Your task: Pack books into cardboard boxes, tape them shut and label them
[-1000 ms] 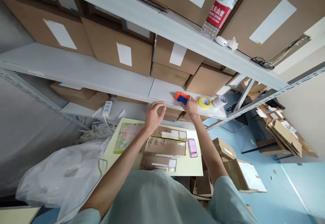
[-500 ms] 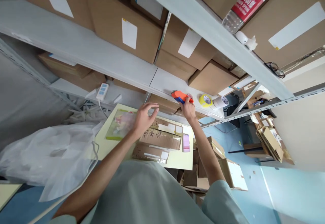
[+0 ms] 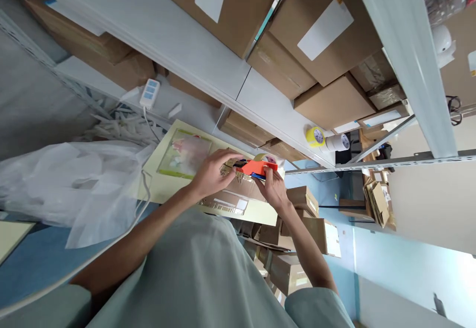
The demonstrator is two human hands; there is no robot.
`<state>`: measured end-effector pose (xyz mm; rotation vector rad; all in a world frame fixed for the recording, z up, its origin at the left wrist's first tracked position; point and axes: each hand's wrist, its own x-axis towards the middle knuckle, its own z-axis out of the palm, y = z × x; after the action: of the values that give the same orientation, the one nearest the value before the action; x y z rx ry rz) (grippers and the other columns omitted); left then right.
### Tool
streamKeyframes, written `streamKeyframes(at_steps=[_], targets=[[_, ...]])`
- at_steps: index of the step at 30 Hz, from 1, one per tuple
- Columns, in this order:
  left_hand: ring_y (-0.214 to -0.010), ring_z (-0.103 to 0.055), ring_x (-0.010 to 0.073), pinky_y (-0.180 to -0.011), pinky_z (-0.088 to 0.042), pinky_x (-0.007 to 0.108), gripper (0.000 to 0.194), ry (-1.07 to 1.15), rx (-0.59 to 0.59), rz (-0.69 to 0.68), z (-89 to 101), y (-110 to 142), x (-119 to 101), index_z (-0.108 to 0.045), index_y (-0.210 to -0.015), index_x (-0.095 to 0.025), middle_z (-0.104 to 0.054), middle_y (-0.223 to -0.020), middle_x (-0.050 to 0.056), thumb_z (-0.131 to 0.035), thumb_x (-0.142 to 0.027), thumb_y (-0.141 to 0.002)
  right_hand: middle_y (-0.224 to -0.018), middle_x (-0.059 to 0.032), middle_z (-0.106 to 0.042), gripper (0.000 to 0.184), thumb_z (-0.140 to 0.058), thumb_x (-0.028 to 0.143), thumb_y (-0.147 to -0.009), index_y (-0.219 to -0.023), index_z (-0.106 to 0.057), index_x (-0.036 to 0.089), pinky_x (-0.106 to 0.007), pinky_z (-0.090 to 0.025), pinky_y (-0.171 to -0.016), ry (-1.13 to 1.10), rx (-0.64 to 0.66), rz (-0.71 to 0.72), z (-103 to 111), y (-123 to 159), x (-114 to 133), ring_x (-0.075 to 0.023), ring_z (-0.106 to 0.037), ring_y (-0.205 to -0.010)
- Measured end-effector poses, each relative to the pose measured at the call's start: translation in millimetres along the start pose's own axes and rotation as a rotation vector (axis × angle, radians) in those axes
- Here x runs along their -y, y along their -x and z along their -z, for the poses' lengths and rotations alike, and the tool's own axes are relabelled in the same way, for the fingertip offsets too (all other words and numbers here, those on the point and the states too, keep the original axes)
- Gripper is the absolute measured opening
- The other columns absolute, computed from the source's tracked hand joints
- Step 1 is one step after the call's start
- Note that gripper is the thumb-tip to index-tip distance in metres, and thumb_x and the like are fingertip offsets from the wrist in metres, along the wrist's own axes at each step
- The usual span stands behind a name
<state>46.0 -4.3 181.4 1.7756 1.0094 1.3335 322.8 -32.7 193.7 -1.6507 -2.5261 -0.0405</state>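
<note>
An orange and blue tape dispenser (image 3: 250,168) with a roll of tape (image 3: 265,158) in it is held over the pale yellow tabletop (image 3: 148,191). My right hand (image 3: 274,189) wraps round its right, handle end. At its front end, the thumb and fingers of my left hand (image 3: 211,173) close on the dispenser; whether they pinch the tape's loose end cannot be seen. Below both hands lies a taped cardboard box (image 3: 223,200) with handwriting and white labels. Left of it rests a clear bag with a green edge (image 3: 184,154).
On the grey shelf ahead stand a yellow tape roll (image 3: 315,136), a white roll (image 3: 337,142) and several large cartons (image 3: 334,102). A power strip (image 3: 149,94) sits at the left. White plastic sheeting (image 3: 74,189) hangs beside the table. More boxes (image 3: 312,231) are at my right.
My right hand has brought the tape dispenser from the shelf edge down over the table. My left hand has moved in to its front end. The view has turned and tilted.
</note>
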Motion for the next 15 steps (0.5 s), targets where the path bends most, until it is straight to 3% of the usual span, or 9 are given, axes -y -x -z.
streamKeyframes(at_steps=[9,15], targets=[[-0.114,-0.078,0.022,-0.106,-0.062,0.036,0.034,0.076,0.082,0.032,12.9,22.0,6.2,-0.076,-0.126,-0.025,-0.083,-0.121,0.004,-0.06,-0.017,-0.097,-0.108,-0.0167,-0.08,0.037,-0.056,0.054,-0.115,-0.13,-0.056,0.02,-0.043,-0.069,-0.082,0.025,0.04,0.032,11.6,17.0,21.9,-0.0318,-0.082,-0.099],[-0.115,-0.079,0.0228,-0.108,-0.061,0.038,0.03,0.185,0.138,0.163,22.4,25.3,10.5,-0.074,-0.126,-0.025,-0.083,-0.122,0.005,-0.063,-0.025,-0.098,-0.106,-0.0152,-0.079,0.039,-0.054,0.056,-0.115,-0.131,-0.054,0.02,-0.045,-0.069,-0.082,-0.017,0.118,0.065,23.1,17.5,34.7,-0.0318,-0.082,-0.097]])
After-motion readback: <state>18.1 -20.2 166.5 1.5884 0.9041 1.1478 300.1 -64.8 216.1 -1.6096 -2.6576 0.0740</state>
